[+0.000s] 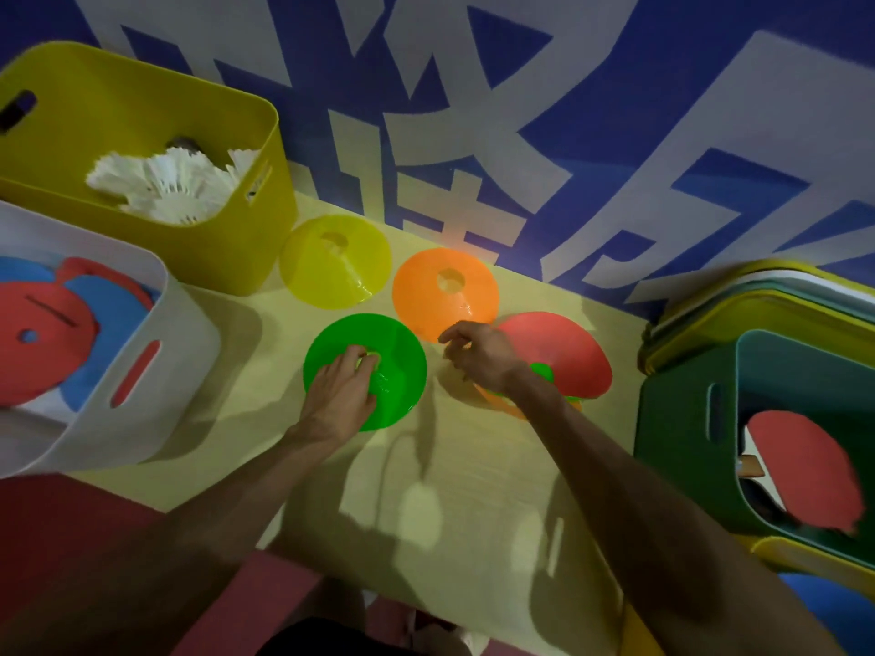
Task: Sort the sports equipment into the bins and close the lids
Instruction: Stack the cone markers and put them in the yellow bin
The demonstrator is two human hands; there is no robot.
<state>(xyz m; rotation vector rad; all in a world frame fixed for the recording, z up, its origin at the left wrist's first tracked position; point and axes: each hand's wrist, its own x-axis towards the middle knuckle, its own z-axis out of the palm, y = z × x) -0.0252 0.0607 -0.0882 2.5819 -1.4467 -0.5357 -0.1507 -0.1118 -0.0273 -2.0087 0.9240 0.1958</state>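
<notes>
We see glossy, translucent plastic in the green cone [397, 343] and orange cone [445, 295]. The yellow bin [142, 101] looks smooth matt plastic; the shuttlecocks [165, 182] look feathery.

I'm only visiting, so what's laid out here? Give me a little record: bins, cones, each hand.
yellow bin: open, holds white shuttlecocks
white bin: open, holds red and blue flat pieces
green bin: open, holds a red table tennis paddle
loose disc cones: yellow cone, orange cone, green cone, red cone
left hand: grips the green cone at its centre hole
right hand: over the orange cone's near rim, grip unclear
lids: stacked behind the green bin
</notes>
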